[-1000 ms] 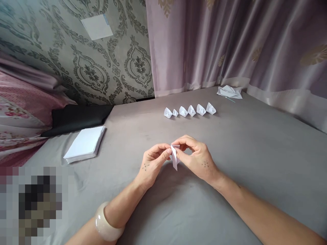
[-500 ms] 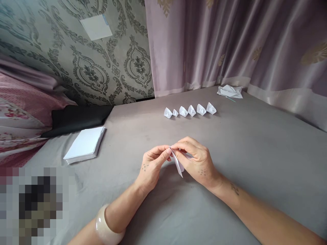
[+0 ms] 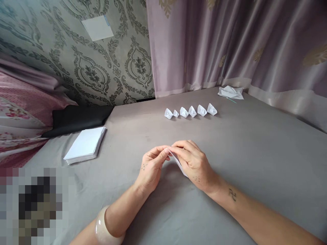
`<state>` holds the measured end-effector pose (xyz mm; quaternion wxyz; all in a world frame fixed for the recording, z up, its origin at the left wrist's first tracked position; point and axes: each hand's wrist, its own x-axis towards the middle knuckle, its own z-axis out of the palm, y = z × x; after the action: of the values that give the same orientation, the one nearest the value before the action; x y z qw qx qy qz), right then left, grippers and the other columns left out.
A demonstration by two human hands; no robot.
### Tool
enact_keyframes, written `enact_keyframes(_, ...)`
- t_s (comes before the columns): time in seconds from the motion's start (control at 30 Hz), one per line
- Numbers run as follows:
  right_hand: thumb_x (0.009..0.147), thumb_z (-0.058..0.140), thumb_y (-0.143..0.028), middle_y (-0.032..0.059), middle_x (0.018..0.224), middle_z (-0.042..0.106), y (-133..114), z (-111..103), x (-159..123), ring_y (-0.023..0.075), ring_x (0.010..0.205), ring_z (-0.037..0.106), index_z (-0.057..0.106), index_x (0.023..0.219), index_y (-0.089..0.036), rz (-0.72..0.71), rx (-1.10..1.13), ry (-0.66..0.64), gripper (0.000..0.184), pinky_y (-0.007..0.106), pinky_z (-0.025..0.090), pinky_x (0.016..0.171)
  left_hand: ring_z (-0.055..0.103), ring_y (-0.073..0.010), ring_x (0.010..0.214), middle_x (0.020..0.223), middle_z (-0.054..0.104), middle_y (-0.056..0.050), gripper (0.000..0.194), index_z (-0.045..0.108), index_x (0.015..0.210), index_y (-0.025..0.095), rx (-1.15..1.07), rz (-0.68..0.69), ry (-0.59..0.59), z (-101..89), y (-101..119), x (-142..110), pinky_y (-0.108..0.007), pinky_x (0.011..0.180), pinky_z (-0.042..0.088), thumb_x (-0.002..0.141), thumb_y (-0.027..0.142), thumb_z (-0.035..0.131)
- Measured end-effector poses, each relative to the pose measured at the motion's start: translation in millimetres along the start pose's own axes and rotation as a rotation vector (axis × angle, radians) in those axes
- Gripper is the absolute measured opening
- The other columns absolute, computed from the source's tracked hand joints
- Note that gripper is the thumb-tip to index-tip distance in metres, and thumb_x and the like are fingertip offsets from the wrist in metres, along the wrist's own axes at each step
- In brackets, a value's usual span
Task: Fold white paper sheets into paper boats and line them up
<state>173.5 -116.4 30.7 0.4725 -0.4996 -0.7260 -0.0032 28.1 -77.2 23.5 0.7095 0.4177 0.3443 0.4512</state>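
Observation:
A small folded piece of white paper [image 3: 179, 163] is held above the grey cloth, largely hidden by my right hand. My left hand [image 3: 152, 166] pinches one end of it between thumb and forefinger. On the other side my right hand [image 3: 195, 165] is closed over the paper, its fingertips meeting those of the left. Beyond the hands stands a row of several small white paper boats [image 3: 192, 111], one of them smaller than the others.
A stack of white paper [image 3: 84, 144] lies on the left of the grey cloth surface [image 3: 133, 132]. Folded white papers [image 3: 230, 92] and a thin pale stick [image 3: 231, 100] lie at the back right by the curtain [image 3: 199, 44]. Black material [image 3: 79, 119] sits at the left edge.
My right hand has turned and come down over the paper, covering more of it. The paper's free end has swung toward the right. My left hand has barely moved.

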Motion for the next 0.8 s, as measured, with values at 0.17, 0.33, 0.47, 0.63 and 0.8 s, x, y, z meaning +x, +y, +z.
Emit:
enact_keyframes(0.17, 0.09, 0.049, -0.006, 0.0083, 0.106, 0.063, 1, 2, 0, 0.0181, 0.091, 0.056, 0.062, 0.124, -0.022, -0.054, -0.083, -0.081, 0.039, 0.031, 0.051, 0.077, 0.058, -0.0129, 0.081, 0.084, 0.067, -0.004, 0.013, 0.072, 0.086, 0.015, -0.096, -0.027, -0.025, -3.1, 2, 4, -0.027, 0.081, 0.047, 0.081, 0.027, 0.07)
enact_keyframes(0.33, 0.092, 0.049, -0.012, 0.0102, 0.108, 0.061, 1, 0, 0, 0.0202, 0.092, 0.054, 0.056, 0.131, -0.02, -0.089, -0.216, -0.138, 0.041, 0.033, 0.051, 0.076, 0.062, -0.0148, 0.087, 0.088, 0.069, -0.005, 0.015, 0.073, 0.089, 0.013, -0.141, -0.021, -0.038, -3.7, 6, 6, -0.027, 0.085, 0.048, 0.082, 0.026, 0.069)
enact_keyframes(0.47, 0.092, 0.046, -0.012, 0.0098, 0.106, 0.06, -2, -2, 1, 0.0204, 0.091, 0.053, 0.059, 0.126, -0.019, -0.079, -0.222, -0.191, 0.037, 0.033, 0.05, 0.076, 0.062, -0.0127, 0.084, 0.087, 0.069, -0.005, 0.013, 0.074, 0.086, 0.013, -0.164, -0.031, -0.011, -5.0, 4, 8, -0.024, 0.083, 0.049, 0.079, 0.024, 0.072)
enact_keyframes(0.63, 0.087, 0.046, -0.01, 0.0088, 0.103, 0.058, -7, -7, 3, 0.0196, 0.09, 0.051, 0.066, 0.106, -0.017, 0.004, -0.103, -0.264, 0.028, 0.031, 0.049, 0.075, 0.059, -0.0092, 0.074, 0.08, 0.067, -0.003, 0.015, 0.074, 0.083, 0.012, -0.163, -0.081, -0.008, -6.1, 2, 8, -0.021, 0.075, 0.048, 0.078, 0.026, 0.074)
enact_keyframes(0.8, 0.083, 0.045, -0.007, 0.0089, 0.098, 0.058, -9, -11, 4, 0.0194, 0.088, 0.051, 0.067, 0.094, -0.015, 0.028, -0.03, -0.308, 0.026, 0.031, 0.048, 0.072, 0.058, -0.0093, 0.072, 0.075, 0.064, -0.002, 0.016, 0.072, 0.081, 0.012, -0.151, -0.108, 0.009, -8.6, 0, 10, -0.02, 0.072, 0.047, 0.078, 0.027, 0.074)
